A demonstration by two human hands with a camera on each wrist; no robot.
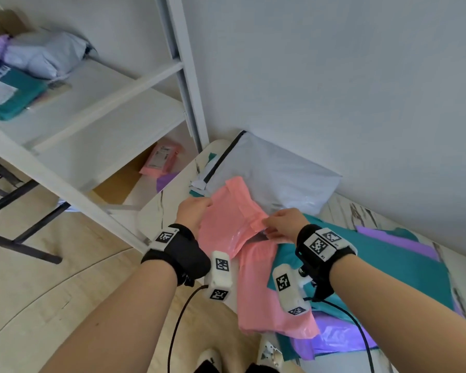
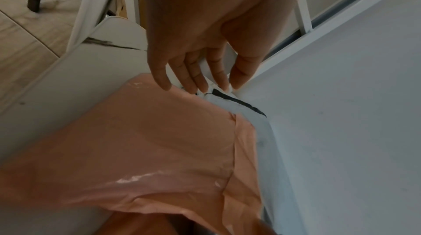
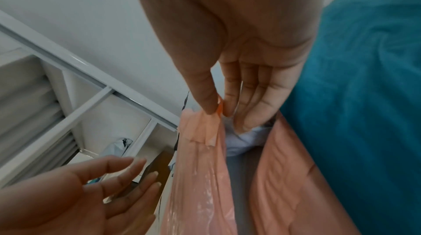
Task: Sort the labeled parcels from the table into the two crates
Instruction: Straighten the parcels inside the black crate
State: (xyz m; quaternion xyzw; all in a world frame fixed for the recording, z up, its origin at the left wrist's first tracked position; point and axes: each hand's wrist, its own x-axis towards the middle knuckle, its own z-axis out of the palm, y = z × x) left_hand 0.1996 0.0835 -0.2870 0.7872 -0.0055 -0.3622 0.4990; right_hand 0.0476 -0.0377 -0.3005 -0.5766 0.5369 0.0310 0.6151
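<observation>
Your right hand (image 1: 280,222) pinches the pink parcel (image 1: 226,224) over the table (image 1: 342,208); left hand (image 1: 193,211) sits loose-fingered at its edge. Looks like early days: one pink bag (image 1: 160,157) boxed, plenty left.
</observation>
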